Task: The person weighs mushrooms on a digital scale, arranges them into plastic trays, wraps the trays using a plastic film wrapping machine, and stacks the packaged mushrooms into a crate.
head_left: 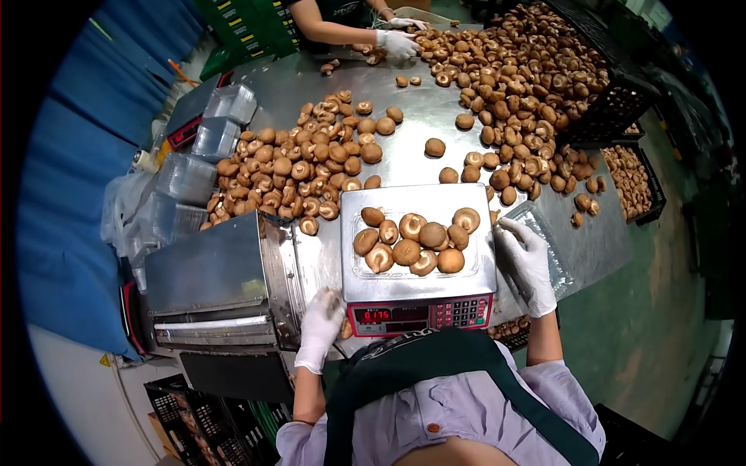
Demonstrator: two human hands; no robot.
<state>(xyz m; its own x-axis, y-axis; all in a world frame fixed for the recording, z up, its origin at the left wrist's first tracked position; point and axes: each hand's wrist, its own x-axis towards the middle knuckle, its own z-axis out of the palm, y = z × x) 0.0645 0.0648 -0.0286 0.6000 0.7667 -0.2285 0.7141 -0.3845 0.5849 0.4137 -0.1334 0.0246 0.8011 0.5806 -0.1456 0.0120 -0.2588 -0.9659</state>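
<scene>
A silver weighing scale (359, 288) stands before me, its red display reading 0.175. On its plate a clear plastic tray (443, 281) holds several brown shiitake mushrooms (406, 252). My left hand (320, 328), in a white glove, rests by the scale's front left corner, fingers forward and loosely bent; a mushroom (346, 329) lies beside it. I see nothing held there, though its fingertips are partly hidden. At the scale's right edge, my gloved right hand (528, 260) has its fingers stretched, the tips close to a partly hidden mushroom. Another clear tray (555, 260) lies beyond that hand.
Loose mushrooms pile up left (299, 167) and right (517, 85) on the metal table (408, 140). Stacked clear trays (186, 179) and a metal box-shaped machine (206, 268) stand left. Black crates (645, 186) stand right. Across the table, a person's gloved hands (398, 44) touch mushrooms.
</scene>
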